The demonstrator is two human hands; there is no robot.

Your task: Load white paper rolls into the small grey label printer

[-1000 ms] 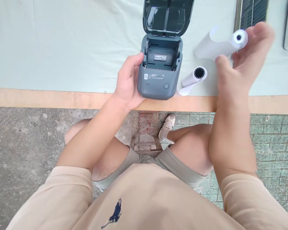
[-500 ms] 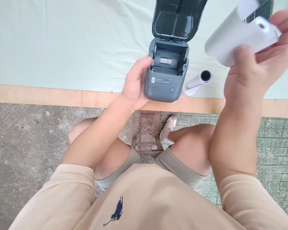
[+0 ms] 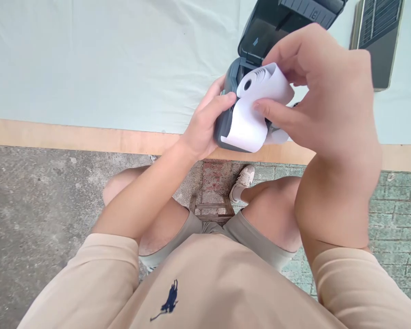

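Observation:
My left hand (image 3: 205,121) grips a dark grey label printer (image 3: 229,89) by its left side, the thumb lying over the rim. The printer's smoky lid (image 3: 265,34) stands raised. Between thumb and fingers, my right hand (image 3: 315,91) holds a roll of white paper (image 3: 277,87) right over the printer's open bay. A loose end of the paper hangs down across the printer's front and covers it. Whether the roll touches the bay's floor is hidden. Partly behind my right thumb, another white roll (image 3: 277,135) lies on the table.
A pale cloth (image 3: 123,68) covers the table, whose wooden front edge (image 3: 71,137) runs just ahead of my knees. At the back right lies a dark flat box-like thing (image 3: 380,50) with a striped face. A wooden stool (image 3: 210,210) shows between my legs.
My right hand has brought the paper roll from the upper right down and left to the printer. The printer has turned and shifted slightly right, still in my left hand.

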